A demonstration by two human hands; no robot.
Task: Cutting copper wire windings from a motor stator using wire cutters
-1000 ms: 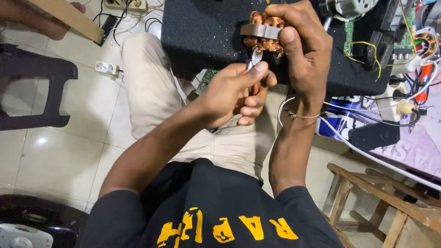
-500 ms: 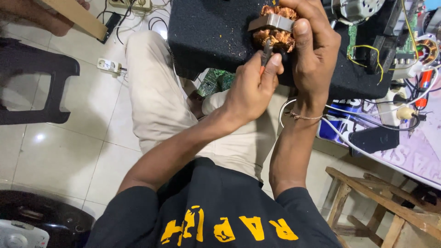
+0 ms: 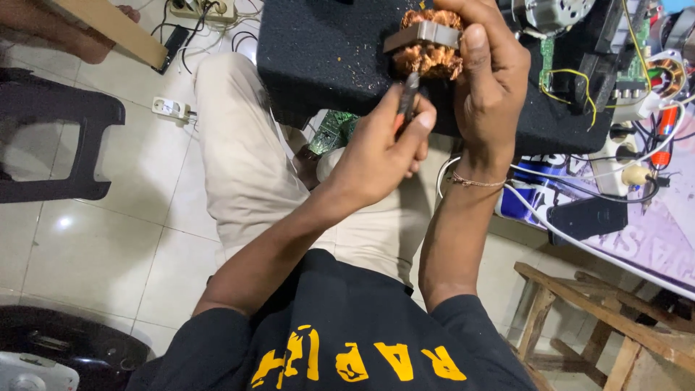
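**Tool tip stays at the copper winding; winding now higher in view**

Change noted: compared with a second ago, the motor winding sits closer to the top edge of the head view, and the left hand has followed it upward. The thin tool has not broken contact. Its tip still meets the underside of the copper coils, just below the grey metal core. By my reading the picking at the coils is ongoing and is not finished. The copper is still bunched on the core, and only small orange scraps lie loose on the black foam mat.

Grip, left hand: closed around the tool, thumb and forefinger pinching its shaft near the tip, the other fingers curled under.

Grip, right hand: wrapped around the winding from the right side, thumb pressed over the core. It holds the winding up above the mat's near edge, not resting on it.

The mat lies on the tabletop, well crowded with wires and circuit boards to the right.

Containers: none stands open near the hands. A dark round tub lies on the floor at lower left, with a white object at its near rim. What is inside cannot be seen.
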